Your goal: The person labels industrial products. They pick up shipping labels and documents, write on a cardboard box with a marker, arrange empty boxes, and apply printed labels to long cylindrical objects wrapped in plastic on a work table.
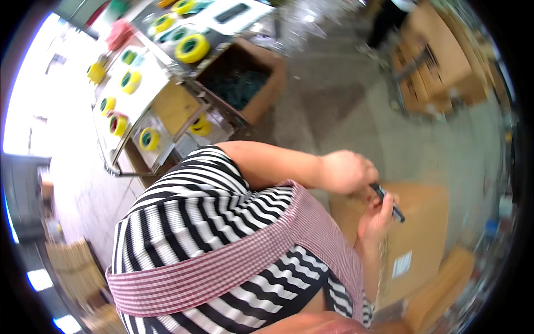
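Observation:
My left hand [347,172] is closed, its fingers pinched at one end of a dark marker pen [397,213]. My right hand [375,221] grips the same pen with the thumb laid along it. The two hands are close together, and the pen slants down to the right out of them. A brown cardboard box [417,239] with a white label [401,264] lies below and beyond the hands. Whether the pen's cap is on cannot be made out.
At the upper left stands a table [150,67] with several yellow tape rolls [192,49]. Beside it is an open carton [267,92] with dark contents. More cardboard boxes [445,55] stand at the upper right, near another person's legs [384,25]. Flattened cardboard [72,267] is stacked lower left.

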The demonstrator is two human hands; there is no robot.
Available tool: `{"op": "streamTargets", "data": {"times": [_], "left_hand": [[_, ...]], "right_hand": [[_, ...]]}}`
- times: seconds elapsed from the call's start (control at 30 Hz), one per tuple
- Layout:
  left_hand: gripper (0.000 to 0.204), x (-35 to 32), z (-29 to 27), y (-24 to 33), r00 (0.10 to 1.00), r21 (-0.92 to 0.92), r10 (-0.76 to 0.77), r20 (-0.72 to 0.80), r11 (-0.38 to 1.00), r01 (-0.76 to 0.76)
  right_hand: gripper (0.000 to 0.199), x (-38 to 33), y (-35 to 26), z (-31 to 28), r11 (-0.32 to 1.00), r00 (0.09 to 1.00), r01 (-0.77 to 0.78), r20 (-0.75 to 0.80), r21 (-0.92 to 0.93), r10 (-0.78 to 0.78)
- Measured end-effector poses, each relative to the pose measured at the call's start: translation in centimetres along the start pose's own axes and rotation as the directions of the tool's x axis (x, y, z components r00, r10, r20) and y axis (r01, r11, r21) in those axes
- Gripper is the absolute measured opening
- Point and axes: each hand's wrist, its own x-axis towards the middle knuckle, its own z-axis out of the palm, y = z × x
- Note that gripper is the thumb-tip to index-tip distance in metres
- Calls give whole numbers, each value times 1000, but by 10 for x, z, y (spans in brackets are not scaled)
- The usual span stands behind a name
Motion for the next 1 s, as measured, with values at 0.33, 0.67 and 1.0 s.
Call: {"op": "streamTargets", "data": {"times": [0.33,0.67,1.0], "left_hand": [[39,-155,-185,-166,743,-72,-568,-355,809,584],[33,-361,-316,-252,149,4,-660,-737,215,977],[77,-348,-326,-271,256,102,-754,-604,245,964]], "right_hand": [[46,99,86,130,834,811,-549,210,-48,546],[33,113,125,184,717,711,-688,91,-118,697],[30,134,132,205,678,691,-705,9,-208,722]]}}
